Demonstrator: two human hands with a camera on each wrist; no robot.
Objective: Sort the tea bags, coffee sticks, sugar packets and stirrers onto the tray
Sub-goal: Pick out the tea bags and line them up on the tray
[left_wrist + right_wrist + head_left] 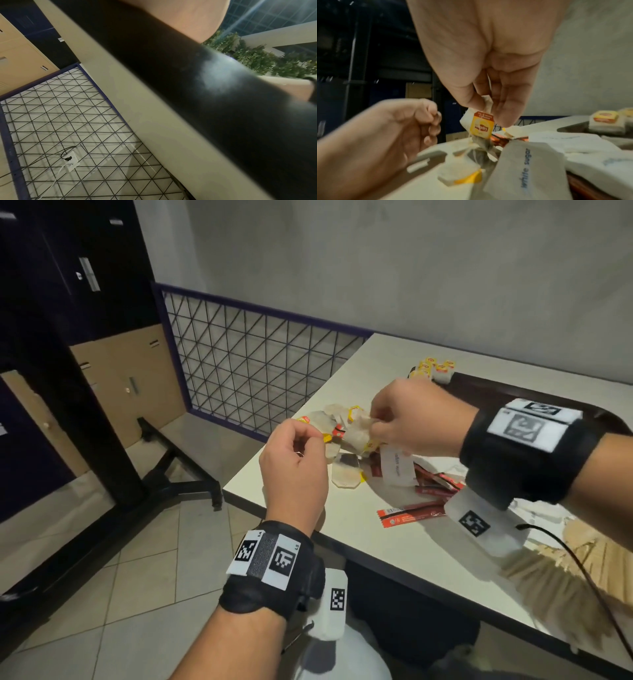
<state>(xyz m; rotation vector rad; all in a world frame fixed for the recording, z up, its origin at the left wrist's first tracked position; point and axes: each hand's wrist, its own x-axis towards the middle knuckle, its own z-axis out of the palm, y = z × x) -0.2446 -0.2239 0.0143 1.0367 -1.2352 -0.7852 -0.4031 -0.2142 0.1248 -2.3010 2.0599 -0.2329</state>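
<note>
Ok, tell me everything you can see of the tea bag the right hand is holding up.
The white paper tea bag with a yellow and red tag hangs above the white table, pinched at its top between the thumb and fingers of the right hand. The paper looks thin and creased; the tag lies against its front with its print upside down in the right wrist view. More tea bags dangle tangled below it. The left hand is curled close beside it; whether it touches is unclear.

Right hand (416, 419) pinching, left hand (294, 460) curled, both raised.
</note>
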